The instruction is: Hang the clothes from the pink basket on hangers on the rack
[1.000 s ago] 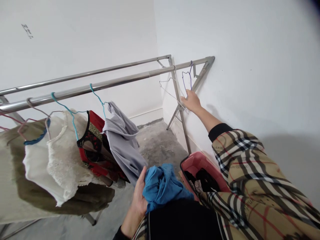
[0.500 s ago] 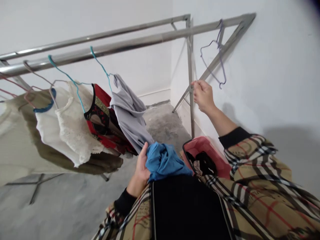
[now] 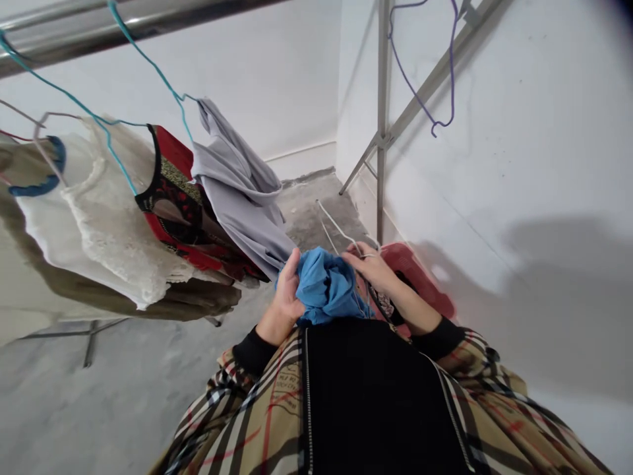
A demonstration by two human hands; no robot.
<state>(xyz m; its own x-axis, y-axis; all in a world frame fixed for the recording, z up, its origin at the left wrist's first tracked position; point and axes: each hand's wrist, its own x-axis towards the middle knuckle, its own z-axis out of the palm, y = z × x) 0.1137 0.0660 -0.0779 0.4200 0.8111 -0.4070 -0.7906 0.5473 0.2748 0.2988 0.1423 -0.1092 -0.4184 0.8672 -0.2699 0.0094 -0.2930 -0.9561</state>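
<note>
Cupping blue cloth (image 3: 324,284) mid-frame (likely soft, light, best held by folds), left hand (image 3: 287,291) is supporting; right hand (image 3: 374,268) is grasping white hanger (image 3: 336,224).

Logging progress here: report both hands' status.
Left hand holding bunched blue cloth. Right hand holding white wire hanger close by. Nothing seen in the way.

Clothes (image 3: 180,218) hang from the rail (image 3: 163,28) on the left, above the floor (image 3: 148,389). Before the person (image 3: 376,396), the cloth (image 3: 324,284) is in the left grip (image 3: 287,293), the hanger (image 3: 341,231) in the right grip (image 3: 368,265) beside it; the basket (image 3: 422,276) stands partly behind the right grip, near the wall (image 3: 544,158).
</note>
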